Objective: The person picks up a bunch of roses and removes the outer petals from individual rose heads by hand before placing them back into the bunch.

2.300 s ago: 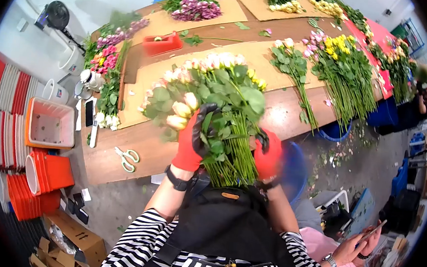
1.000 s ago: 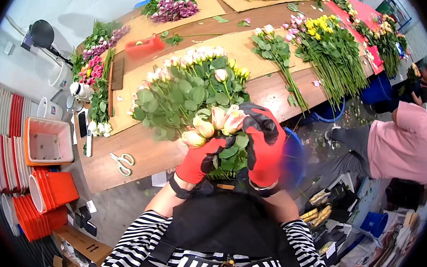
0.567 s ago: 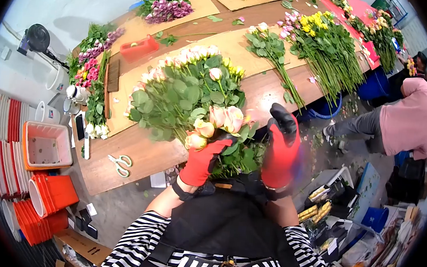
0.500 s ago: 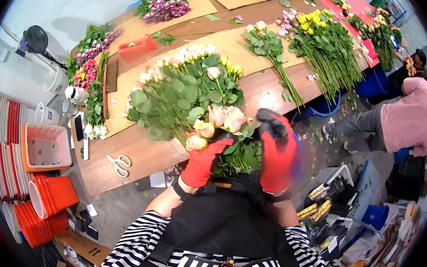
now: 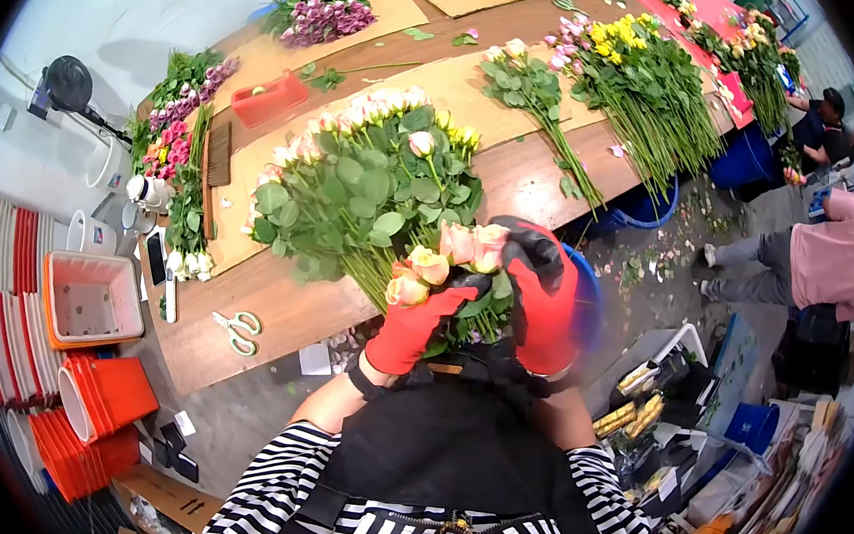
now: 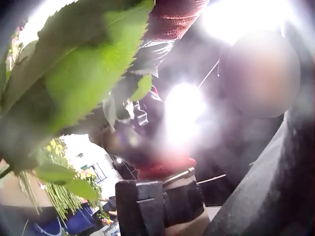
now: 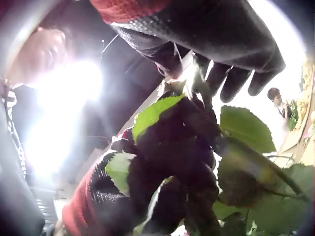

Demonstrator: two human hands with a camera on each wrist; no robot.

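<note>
In the head view my left hand (image 5: 410,332), in a red and black glove, grips several peach roses (image 5: 429,265) just below their blooms. My right hand (image 5: 544,311), gloved alike, has its fingers curled against the rightmost peach bloom (image 5: 490,246). Behind them spreads a big leafy bunch of pale pink roses (image 5: 354,176), its stems running down towards the left hand. The right wrist view shows the right hand (image 7: 211,39) with thumb and fingers around a pale bloom, the left hand (image 7: 106,189) below among leaves. A large leaf (image 6: 78,64) covers much of the left wrist view.
Scissors (image 5: 236,332) lie at the table's near left. More flower bundles (image 5: 651,94) lie on cardboard sheets at the right and back. A red tape dispenser (image 5: 270,100) stands beyond the bunch. A blue bucket (image 5: 585,295) is beside the right hand. A person in pink (image 5: 829,254) stands at right.
Both hands were on the bunch's stems at first. Then the left hand took hold of peach roses, and the right hand moved off their blooms and came back. The person in pink shifted.
</note>
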